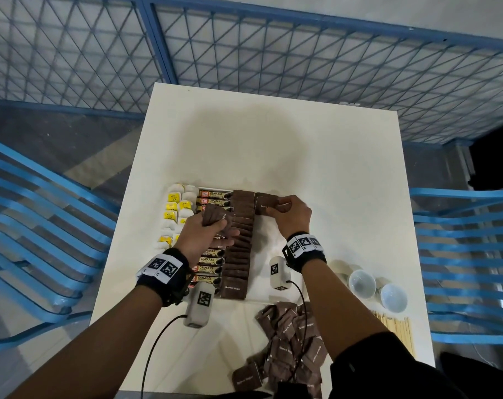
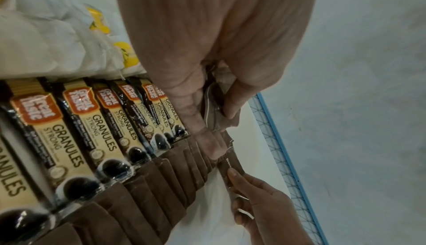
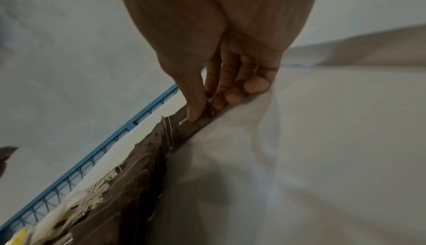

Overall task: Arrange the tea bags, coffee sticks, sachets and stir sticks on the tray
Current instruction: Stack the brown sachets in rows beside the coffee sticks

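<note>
On the white tray (image 1: 269, 237) lie a column of tea bags (image 1: 177, 214), a column of coffee sticks (image 1: 213, 267) and a column of brown sugar sachets (image 1: 240, 249). My left hand (image 1: 207, 234) grips a bunch of brown sachets (image 1: 215, 218) above the coffee sticks. My right hand (image 1: 292, 214) pinches one brown sachet (image 1: 266, 207) at the far end of a new column beside the first; the right wrist view shows thumb and fingers (image 3: 196, 110) closed on the sachet (image 3: 184, 126). In the left wrist view the coffee sticks (image 2: 92, 130) and sachet column (image 2: 147, 194) run below my left hand (image 2: 207, 103).
A loose pile of brown sachets (image 1: 290, 344) lies at the table's near edge. Two white cups (image 1: 377, 289) and wooden stir sticks (image 1: 397, 329) sit at the right. Blue chairs (image 1: 43, 226) flank the table; a blue mesh fence (image 1: 273, 53) stands behind.
</note>
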`<state>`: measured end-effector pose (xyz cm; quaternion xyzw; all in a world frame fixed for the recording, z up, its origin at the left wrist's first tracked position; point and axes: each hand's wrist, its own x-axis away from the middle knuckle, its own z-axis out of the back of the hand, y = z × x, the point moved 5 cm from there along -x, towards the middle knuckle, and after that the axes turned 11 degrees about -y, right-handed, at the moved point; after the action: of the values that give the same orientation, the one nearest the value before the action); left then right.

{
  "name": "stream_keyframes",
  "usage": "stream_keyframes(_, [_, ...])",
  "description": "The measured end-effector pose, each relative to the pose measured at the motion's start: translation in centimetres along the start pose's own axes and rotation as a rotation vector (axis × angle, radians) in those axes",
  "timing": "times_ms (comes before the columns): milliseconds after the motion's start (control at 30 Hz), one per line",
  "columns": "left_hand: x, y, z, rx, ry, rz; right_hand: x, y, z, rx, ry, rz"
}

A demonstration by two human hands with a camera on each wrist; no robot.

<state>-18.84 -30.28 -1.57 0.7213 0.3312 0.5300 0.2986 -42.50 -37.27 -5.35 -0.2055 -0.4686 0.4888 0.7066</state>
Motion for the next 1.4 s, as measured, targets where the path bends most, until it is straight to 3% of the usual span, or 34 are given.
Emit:
stream_keyframes(333, [0.1, 0.0, 0.1, 0.069, 0.025, 0.003, 0.4, 0.2, 0.4, -0.035, 0.062, -0.008])
stream_keyframes(433, [0.3, 0.3, 0.0, 0.074, 0.011, -0.001, 1.5, -0.9, 0.4, -0.020, 0.095, 0.063])
stream_keyframes(633, [0.4, 0.4, -0.3, -0.021, 0.016, 0.000, 4.2, -5.4, -3.8, -0.055, -0.322, 0.317])
stream_keyframes(700, [0.4, 0.5, -0.4, -0.080, 0.015, -0.005, 4.5, -6.1, -4.8, -0.015, -0.396, 0.358])
stream_keyframes(900, [0.8, 0.8, -0.4, 0.009, 0.049, -0.039, 4.1, -5.3, -4.5, -0.146, -0.362, 0.307])
stream_keyframes(1133, [0.9, 0.5, -0.8, 0.167, 0.028, 0.042, 4.2, -4.5, -4.1, -0.219, -0.279, 0.248])
stream_keyframes(1267, [1.2, 0.4, -1.2, 0.076, -0.042, 0.006, 4.4, -4.0, -3.7, -0.206, -0.258, 0.214])
stream_keyframes(1400, [1.0, 0.0, -0.9, 0.066, -0.018, -0.013, 5.0, -3.5, -3.9, -0.146, -0.336, 0.212])
